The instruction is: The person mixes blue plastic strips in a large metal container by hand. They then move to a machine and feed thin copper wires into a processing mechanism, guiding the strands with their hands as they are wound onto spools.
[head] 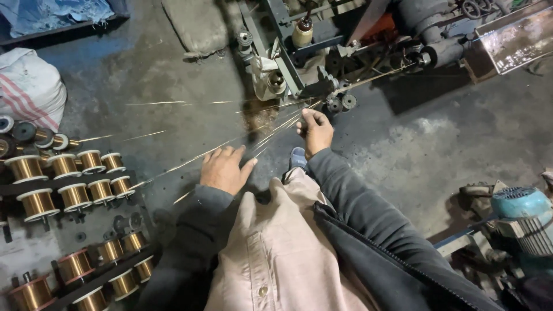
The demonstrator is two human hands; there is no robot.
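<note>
fine copper wires are seen fanning from the rack of spools at the left, over the grey concrete floor, toward the winding machine at the top. the right hand is raised just below the machine's small guide rollers; its fingers are pinched together on the gathered strands, where the fan narrows to one bundle. the left hand is laid open and flat, fingers spread, palm down over the strands lower in the fan; whether the wires are actually touched by it cannot be told, as they are too thin to follow beneath the palm.

as a judgement, the step in hand is the collecting and guiding of the strands into the rollers. it is best done with the pinch kept light and steady, so that no single wire is kinked or snapped. the strands should be kept level and uncrossed under the open hand, and even tension is to be held across the fan. the pinching fingers are best kept clear of the rollers themselves. a blue shoe is seen between the hands, close under the wires, and should be kept from snagging them.
</note>
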